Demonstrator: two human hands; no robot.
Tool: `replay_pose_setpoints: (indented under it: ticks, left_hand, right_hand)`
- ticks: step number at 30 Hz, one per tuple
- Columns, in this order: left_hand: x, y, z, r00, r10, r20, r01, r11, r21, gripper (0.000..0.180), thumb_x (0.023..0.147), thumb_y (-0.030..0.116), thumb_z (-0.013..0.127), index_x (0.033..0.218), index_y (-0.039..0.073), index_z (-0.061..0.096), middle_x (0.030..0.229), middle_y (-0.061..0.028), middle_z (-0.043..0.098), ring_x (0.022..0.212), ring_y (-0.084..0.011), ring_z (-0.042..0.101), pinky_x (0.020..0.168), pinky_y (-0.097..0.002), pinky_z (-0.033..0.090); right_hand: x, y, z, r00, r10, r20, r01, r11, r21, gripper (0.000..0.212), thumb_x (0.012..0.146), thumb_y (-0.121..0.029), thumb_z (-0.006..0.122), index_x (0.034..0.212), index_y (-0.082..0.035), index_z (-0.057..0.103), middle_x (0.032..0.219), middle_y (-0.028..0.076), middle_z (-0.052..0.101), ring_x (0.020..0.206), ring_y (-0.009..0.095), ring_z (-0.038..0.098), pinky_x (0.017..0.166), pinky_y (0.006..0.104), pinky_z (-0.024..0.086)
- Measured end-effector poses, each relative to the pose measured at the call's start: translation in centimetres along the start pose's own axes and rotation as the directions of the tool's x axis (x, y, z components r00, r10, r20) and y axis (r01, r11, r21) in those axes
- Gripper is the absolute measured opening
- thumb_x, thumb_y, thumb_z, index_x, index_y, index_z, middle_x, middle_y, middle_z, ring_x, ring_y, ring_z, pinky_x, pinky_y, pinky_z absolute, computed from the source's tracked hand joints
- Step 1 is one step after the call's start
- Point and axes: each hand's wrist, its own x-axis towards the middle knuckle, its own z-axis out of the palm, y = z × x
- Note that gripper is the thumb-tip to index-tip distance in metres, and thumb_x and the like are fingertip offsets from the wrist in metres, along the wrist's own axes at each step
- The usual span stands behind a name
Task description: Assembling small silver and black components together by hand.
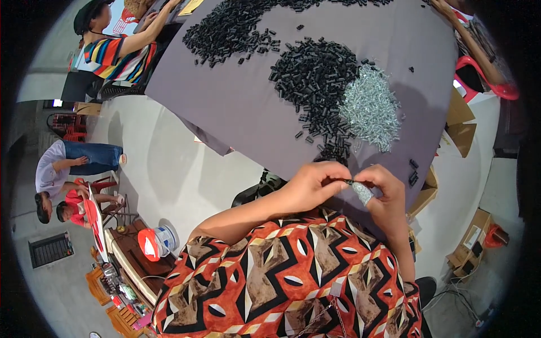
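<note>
Presently, I see left hand [314, 185] and right hand [389, 191] pinching small dark piece [350, 181], material unclear; likely fitting step; next move calls for steady alignment.

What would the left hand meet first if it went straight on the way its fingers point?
Most likely the right hand: the left hand points rightward at it, their fingertips nearly meeting at a small dark piece both seem to pinch. Exact depth is hard to judge from this view.
</note>
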Motion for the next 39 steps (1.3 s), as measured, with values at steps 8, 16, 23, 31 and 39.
replay_pose_setpoints:
  ticks: [8, 16, 23, 31, 39]
  left_hand:
    - [-1.1, -1.8, 0.5, 0.980, 0.198, 0.007, -0.193, 0.950, 0.246, 0.013, 0.097, 0.009, 0.061, 0.109, 0.003, 0.064, 0.094, -0.0112, 0.065, 0.085, -0.0253, 0.064, 0.075, -0.0338, 0.050]
    - [-1.5, -2.2, 0.2, 0.991, 0.132, 0.009, -0.129, 0.951, 0.280, 0.018, 0.101, 0.014, 0.059, 0.114, 0.001, 0.062, 0.094, -0.0104, 0.066, 0.084, -0.0206, 0.065, 0.077, -0.0320, 0.051]
    - [-1.6, -1.8, -0.4, 0.990, -0.138, 0.006, 0.137, 0.974, -0.180, 0.021, 0.106, 0.015, 0.053, 0.118, -0.001, 0.061, 0.095, -0.0034, 0.068, 0.082, -0.0087, 0.062, 0.077, -0.0257, 0.053]
    - [-1.4, -2.2, -0.7, 0.975, -0.222, -0.008, 0.210, 0.935, -0.284, 0.022, 0.106, 0.015, 0.053, 0.119, -0.001, 0.060, 0.096, -0.0034, 0.070, 0.081, -0.0070, 0.061, 0.077, -0.0243, 0.053]
    - [-0.8, -1.9, -0.5, 0.970, -0.241, 0.040, 0.242, 0.927, -0.288, 0.019, 0.106, 0.014, 0.053, 0.116, 0.000, 0.060, 0.094, -0.0015, 0.067, 0.081, -0.0065, 0.060, 0.076, -0.0234, 0.051]
  right_hand:
    - [-0.7, 1.0, 0.7, 0.995, 0.087, 0.050, -0.093, 0.987, 0.135, 0.020, 0.078, 0.002, 0.069, 0.098, -0.003, 0.068, 0.084, 0.007, 0.064, 0.077, 0.016, 0.064, 0.070, 0.0279, 0.049]
    - [-0.5, 1.3, 1.2, 0.994, 0.078, 0.076, -0.088, 0.986, 0.142, 0.019, 0.081, 0.000, 0.072, 0.100, -0.003, 0.068, 0.085, 0.008, 0.066, 0.077, 0.016, 0.064, 0.069, 0.0287, 0.049]
    - [2.5, 1.5, 1.1, 0.990, -0.119, 0.077, 0.140, 0.906, -0.400, 0.032, 0.071, 0.005, 0.067, 0.102, -0.003, 0.063, 0.096, 0.017, 0.062, 0.090, 0.038, 0.063, 0.076, 0.0451, 0.051]
    - [2.5, 1.1, 2.4, 0.990, -0.109, 0.090, 0.140, 0.818, -0.558, 0.035, 0.066, 0.005, 0.067, 0.099, -0.003, 0.061, 0.098, 0.014, 0.057, 0.095, 0.037, 0.058, 0.077, 0.0458, 0.050]
    - [0.8, 2.7, 1.4, 0.995, 0.102, 0.001, -0.102, 0.990, 0.097, 0.022, 0.079, 0.013, 0.059, 0.097, 0.002, 0.062, 0.089, 0.005, 0.064, 0.077, 0.010, 0.062, 0.072, 0.0246, 0.049]
